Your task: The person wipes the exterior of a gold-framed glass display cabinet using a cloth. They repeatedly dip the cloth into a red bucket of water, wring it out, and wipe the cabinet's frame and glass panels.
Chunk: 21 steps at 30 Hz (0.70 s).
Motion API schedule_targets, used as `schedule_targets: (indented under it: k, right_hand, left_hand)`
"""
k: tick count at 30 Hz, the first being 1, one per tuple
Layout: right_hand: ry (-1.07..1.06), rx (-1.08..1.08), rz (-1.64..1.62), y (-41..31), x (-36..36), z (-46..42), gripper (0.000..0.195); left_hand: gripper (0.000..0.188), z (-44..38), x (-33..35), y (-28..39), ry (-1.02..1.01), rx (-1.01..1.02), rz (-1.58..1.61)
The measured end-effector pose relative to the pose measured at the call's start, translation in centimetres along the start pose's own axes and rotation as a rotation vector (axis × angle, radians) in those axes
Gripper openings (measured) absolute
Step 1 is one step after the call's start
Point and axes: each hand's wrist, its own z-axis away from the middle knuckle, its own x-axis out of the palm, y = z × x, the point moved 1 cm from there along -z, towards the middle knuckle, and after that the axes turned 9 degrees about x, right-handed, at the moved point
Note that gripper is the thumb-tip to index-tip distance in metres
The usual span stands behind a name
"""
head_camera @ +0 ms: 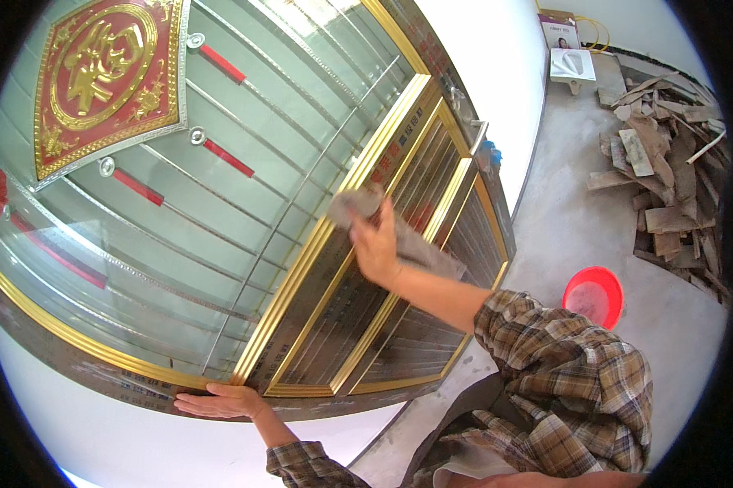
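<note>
Before me stands a large door [317,262] with glass above and dark panels below, edged in gold trim. My right hand [375,244] holds a grey-brown cloth [357,206] against the gold moulding [336,224] between the glass and the panels. One end of the cloth hangs down behind my wrist; hand and cloth are slightly blurred. Lower left, my left hand [220,401] lies flat on the door's dark outer frame [159,390], holding nothing. Metal bars with red sections [223,64] and a red-and-gold emblem [110,79] decorate the glass pane [220,183].
A red plastic basin [610,299] with cloudy contents stands on the grey floor [543,201] to the right. Beyond it lies a pile of scrap wood [671,171]. Boxes [559,33] sit by the far wall. A door handle [479,137] projects at the door's right side, near something blue [491,155].
</note>
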Motion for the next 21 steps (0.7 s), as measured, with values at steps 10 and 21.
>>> schedule_targets:
  k: [10,21]
  right_hand:
    - [-0.232,-0.495,-0.041,-9.6,4.7,15.3,0.03]
    - [-0.446,-0.909,-0.202,-6.3,1.5,5.8,0.007]
  left_hand:
    - [0.053,-0.1,-0.1,0.3,0.023,0.003,0.069]
    - [0.051,-0.1,-0.7,0.1,-0.013,0.005,0.015]
